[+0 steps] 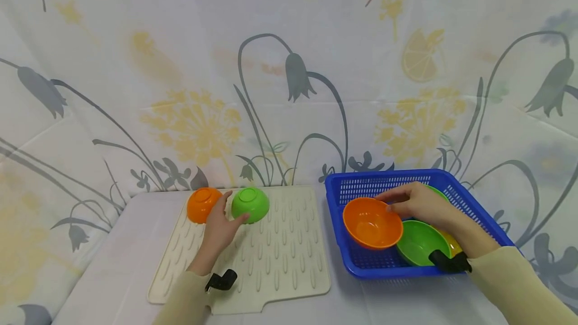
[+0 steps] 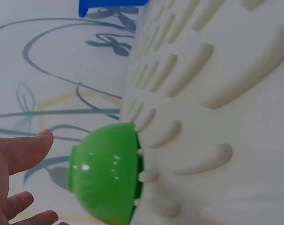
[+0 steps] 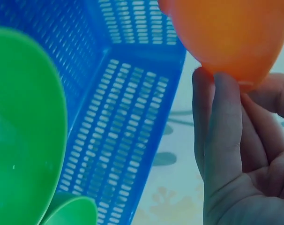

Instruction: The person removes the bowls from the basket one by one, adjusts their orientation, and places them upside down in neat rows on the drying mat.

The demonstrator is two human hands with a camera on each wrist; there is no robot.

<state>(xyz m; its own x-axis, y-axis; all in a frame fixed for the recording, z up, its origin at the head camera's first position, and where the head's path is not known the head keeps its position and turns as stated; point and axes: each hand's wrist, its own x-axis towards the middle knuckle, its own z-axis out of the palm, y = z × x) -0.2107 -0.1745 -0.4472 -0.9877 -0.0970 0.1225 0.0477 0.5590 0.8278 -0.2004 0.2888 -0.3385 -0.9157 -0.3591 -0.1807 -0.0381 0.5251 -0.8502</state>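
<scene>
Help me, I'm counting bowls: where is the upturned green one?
In the head view, the upturned green bowl sits left of centre on the drying mat, beside the orange bowl.

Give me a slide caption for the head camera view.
Right hand lifts orange bowl from blue basket; left hand beside upturned green bowl.

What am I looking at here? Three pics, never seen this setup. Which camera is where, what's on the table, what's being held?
No robot: a person works with two bare hands, wearing one camera on the head and one on each wrist.

The head view shows the whole scene. A white ribbed drying mat lies on the table, with an orange bowl and a green bowl upside down on it. The left hand is open, fingertips at the green bowl.

To the right stands a blue basket holding more bowls. The right hand grips the rim of an upright orange bowl in the basket.

The left wrist view shows the green bowl close up; the right wrist view shows fingers on the orange bowl.
</scene>
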